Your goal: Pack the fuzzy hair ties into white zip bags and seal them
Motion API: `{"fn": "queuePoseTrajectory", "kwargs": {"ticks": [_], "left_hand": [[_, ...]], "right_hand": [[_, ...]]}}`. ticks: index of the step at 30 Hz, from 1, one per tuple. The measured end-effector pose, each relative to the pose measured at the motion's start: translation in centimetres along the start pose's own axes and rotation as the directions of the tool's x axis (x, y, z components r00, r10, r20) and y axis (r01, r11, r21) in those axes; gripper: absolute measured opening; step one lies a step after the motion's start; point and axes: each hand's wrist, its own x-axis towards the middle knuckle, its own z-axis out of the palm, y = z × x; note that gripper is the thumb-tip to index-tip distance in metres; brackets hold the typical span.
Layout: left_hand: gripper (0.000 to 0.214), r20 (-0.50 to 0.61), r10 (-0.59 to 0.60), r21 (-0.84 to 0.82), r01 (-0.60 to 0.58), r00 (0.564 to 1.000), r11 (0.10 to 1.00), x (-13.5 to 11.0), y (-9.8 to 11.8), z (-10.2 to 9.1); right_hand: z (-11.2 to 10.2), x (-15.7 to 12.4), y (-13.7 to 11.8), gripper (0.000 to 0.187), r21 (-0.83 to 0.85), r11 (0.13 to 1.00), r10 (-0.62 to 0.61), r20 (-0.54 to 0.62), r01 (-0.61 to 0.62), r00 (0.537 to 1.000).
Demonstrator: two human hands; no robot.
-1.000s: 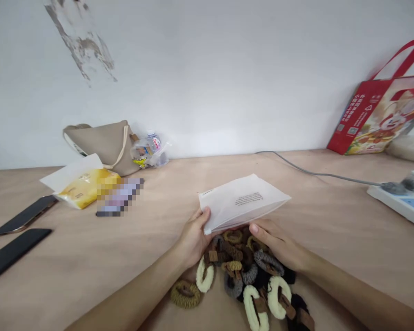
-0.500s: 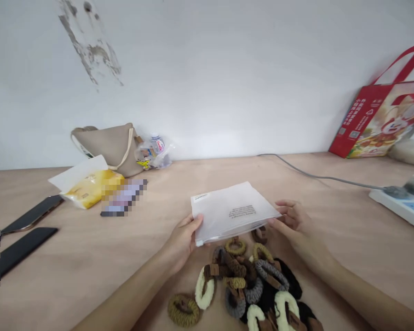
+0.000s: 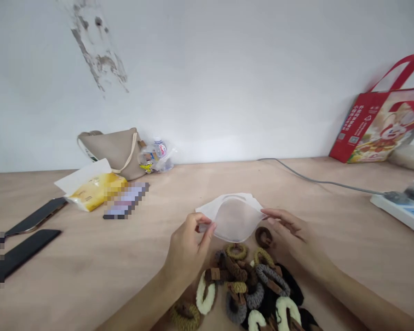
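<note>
A frosted zip bag [image 3: 236,220] is held above the table with its mouth spread wide and facing me. My left hand [image 3: 189,241] pinches its left edge between thumb and fingers. At the opposite corner, my right hand [image 3: 291,230] grips the bag with thumb and fingertips. Below the bag lies a heap of knitted hair ties in brown, grey, cream, tan and black, among them a grey hair tie [image 3: 273,279] and a cream hair tie [image 3: 206,294]. A dark brown hair tie [image 3: 263,237] rests apart, close to my right hand.
Phones, including a black one [image 3: 24,257], lie at left beside a yellow tissue pack [image 3: 100,191]. Behind them is a beige bag [image 3: 112,149] with a plastic-wrapped bottle [image 3: 159,149]. At right are a red shopping bag [image 3: 372,124], a grey cable [image 3: 317,177] and a white power strip [image 3: 400,211].
The zip bag, earlier flat and closed with its printed side up, is now tilted with its mouth pulled open. My left hand has shifted its grip along the bag's edge.
</note>
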Motion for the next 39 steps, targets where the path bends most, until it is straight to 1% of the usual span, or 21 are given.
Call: {"fn": "queuePoseTrajectory", "kwargs": {"ticks": [2, 3, 5, 7, 8, 10, 12, 15, 18, 21, 22, 23, 25, 26, 27, 29, 32, 34, 36, 37, 39], "left_hand": [[0.004, -0.050, 0.176, 0.046, -0.174, 0.983, 0.984, 0.1, -0.2, 0.0], [0.003, -0.060, 0.265, 0.076, -0.260, 0.962, 0.963, 0.2, -0.3, 0.0], [0.012, -0.054, 0.406, 0.135, -0.396, 0.912, 0.908, 0.4, -0.5, -0.2], [0.023, -0.034, 0.469, 0.200, -0.454, 0.882, 0.868, 0.6, -0.8, -0.4], [0.027, -0.024, 0.478, 0.232, -0.460, 0.878, 0.857, 0.7, -0.9, -0.5], [0.033, 0.002, 0.479, 0.284, -0.460, 0.878, 0.841, 0.9, -1.0, -0.6], [0.034, 0.025, 0.468, 0.312, -0.452, 0.883, 0.836, 1.0, -1.0, -0.6], [0.037, 0.043, 0.415, 0.315, -0.407, 0.909, 0.857, 1.0, -0.9, -0.5], [0.042, 0.067, 0.305, 0.265, -0.312, 0.950, 0.913, 0.8, -0.6, -0.5], [0.043, 0.082, 0.190, 0.186, -0.203, 0.978, 0.961, 0.7, -0.3, -0.5], [0.043, 0.083, 0.163, 0.164, -0.175, 0.983, 0.971, 0.7, -0.2, -0.5], [0.043, 0.082, 0.146, 0.147, -0.157, 0.986, 0.977, 0.7, 0.0, -0.5], [0.042, 0.078, 0.136, 0.119, -0.145, 0.988, 0.982, 0.7, 0.2, -0.4], [0.043, 0.078, 0.135, 0.107, -0.143, 0.988, 0.984, 0.7, 0.3, -0.4], [0.043, 0.081, 0.132, 0.096, -0.140, 0.988, 0.986, 0.8, 0.3, -0.3], [0.044, 0.084, 0.113, 0.083, -0.120, 0.990, 0.989, 0.8, 0.2, -0.4], [0.046, 0.055, 0.027, 0.101, -0.032, 0.998, 0.994, 1.2, -0.4, -0.6], [0.046, 0.028, -0.047, 0.124, 0.043, 0.999, 0.991, 1.5, -0.7, -0.9], [0.047, 0.023, -0.110, 0.151, 0.105, 0.994, 0.983, 1.7, -1.0, -1.2], [0.047, 0.026, -0.130, 0.166, 0.124, 0.991, 0.978, 1.8, -1.0, -1.3], [0.048, 0.037, -0.134, 0.196, 0.124, 0.990, 0.973, 1.8, -0.9, -1.4]], "right_hand": [[0.1, -0.2, -0.5, 0.034, -0.028, 0.998, -0.056, 0.090, 0.058, 0.994], [0.0, -0.3, -0.6, 0.037, -0.045, 0.996, -0.074, 0.127, 0.081, 0.989], [-0.2, -0.4, -0.5, 0.048, -0.096, 0.989, -0.097, 0.177, 0.115, 0.979], [-0.8, -0.3, 0.0, 0.057, -0.166, 0.974, -0.117, 0.214, 0.155, 0.970], [-1.1, -0.2, 0.2, 0.057, -0.205, 0.962, -0.129, 0.237, 0.179, 0.963], [-1.9, 0.1, 0.4, 0.048, -0.280, 0.928, -0.158, 0.302, 0.245, 0.940], [-2.6, 0.4, 0.2, 0.037, -0.327, 0.886, -0.195, 0.381, 0.329, 0.904], [-3.2, 0.7, -0.3, 0.033, -0.371, 0.810, -0.258, 0.469, 0.454, 0.845], [-3.3, 0.5, -0.8, 0.031, -0.395, 0.741, -0.340, 0.477, 0.544, 0.810], [-3.0, 0.1, -1.5, 0.029, -0.369, 0.686, -0.467, 0.437, 0.627, 0.768], [-2.8, 0.0, -1.9, 0.029, -0.351, 0.653, -0.531, 0.420, 0.671, 0.736], [-2.5, 0.0, -2.4, 0.030, -0.332, 0.604, -0.599, 0.410, 0.724, 0.688], [-1.5, 0.4, -3.6, 0.030, -0.311, 0.479, -0.701, 0.428, 0.821, 0.571], [-1.0, 0.7, -4.2, 0.028, -0.319, 0.425, -0.717, 0.452, 0.847, 0.530], [-0.4, 1.1, -4.7, 0.026, -0.336, 0.391, -0.710, 0.482, 0.857, 0.513], [0.5, 1.8, -5.4, 0.027, -0.374, 0.389, -0.659, 0.526, 0.842, 0.538], [0.6, 2.0, -5.6, 0.032, -0.369, 0.447, -0.639, 0.506, 0.815, 0.579], [-0.2, 1.5, -5.3, 0.031, -0.307, 0.548, -0.599, 0.505, 0.778, 0.621], [-1.3, 1.0, -4.9, 0.029, -0.218, 0.706, -0.468, 0.569, 0.673, 0.676], [-1.8, 0.8, -4.6, 0.028, -0.186, 0.778, -0.390, 0.607, 0.600, 0.693], [-2.5, 0.5, -4.1, 0.029, -0.168, 0.862, -0.256, 0.669, 0.478, 0.697]]}}
